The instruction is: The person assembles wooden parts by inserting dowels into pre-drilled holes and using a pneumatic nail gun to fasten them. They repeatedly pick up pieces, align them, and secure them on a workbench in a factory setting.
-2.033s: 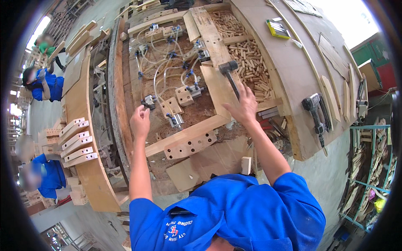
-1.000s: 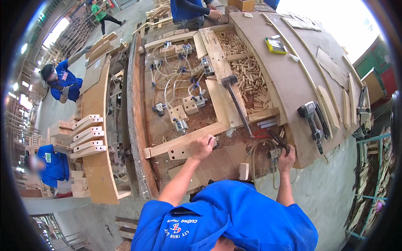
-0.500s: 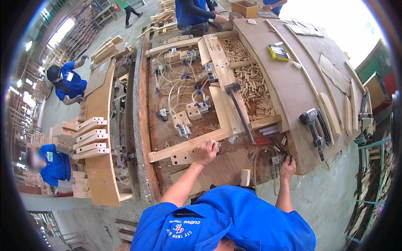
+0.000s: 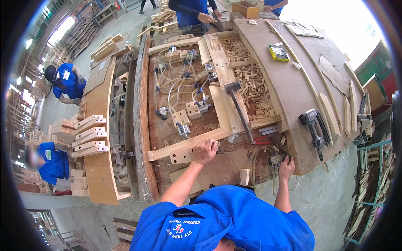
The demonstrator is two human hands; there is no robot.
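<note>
My left hand (image 4: pixel 205 150) sits with curled fingers on the right end of a long wooden rail (image 4: pixel 176 147), where it meets the upright board of a frame in the clamping jig (image 4: pixel 167 125). My right hand (image 4: pixel 286 164) is down at the bench's front right, fingers closed on a small valve switch (image 4: pixel 276 159) with hoses running from it. A hammer (image 4: pixel 238 109) lies loose on the frame's upright board, its head pointing away from me. Under the rail lies a short block with drilled holes (image 4: pixel 181 157).
A tray of wooden dowels (image 4: pixel 251 85) lies right of the jig, and a power drill (image 4: pixel 313 125) on the curved worktop. Red pliers (image 4: pixel 261 139) lie near the hammer handle. Stacked wooden parts (image 4: pixel 86 134) stand at left. Other people in blue work nearby.
My right hand has put the hammer down on the frame and dropped to the valve switch. My left hand has moved from the jig's clamp to the rail's right end.
</note>
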